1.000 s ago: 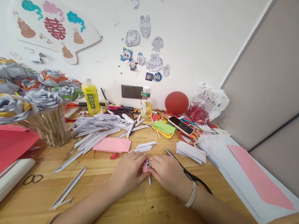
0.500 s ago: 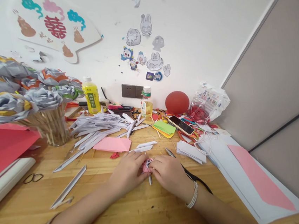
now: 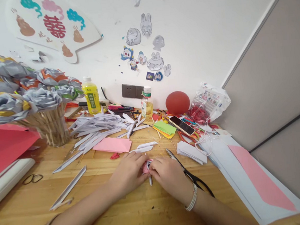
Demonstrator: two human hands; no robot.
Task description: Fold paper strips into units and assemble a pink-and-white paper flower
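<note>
Between my two hands is a small pink and white paper flower [image 3: 146, 167], partly covered by the fingers. My left hand [image 3: 129, 171] is closed on its left side, thumb below and fingers above. From the right, my right hand [image 3: 169, 174] pinches the flower's edge near its centre. A thin white paper end pokes out beneath it. Black-handled scissors [image 3: 189, 174] lie just past my right hand, partly hidden by the wrist. Folded white strips [image 3: 145, 147] and a stack of pink paper [image 3: 113, 145] rest beyond my left hand.
Finished paper flowers [image 3: 44, 101] stand in a clear container at the left. A heap of folded white strips [image 3: 100, 124], a yellow bottle [image 3: 91, 97], a smaller bottle [image 3: 147, 104], a red balloon [image 3: 177, 102] and a phone [image 3: 181, 125] line the back. White slips [image 3: 191, 152] lie at right.
My right hand and wrist have shifted very slightly left, so more of the scissors shows. Both hands stay on the paper flower.
</note>
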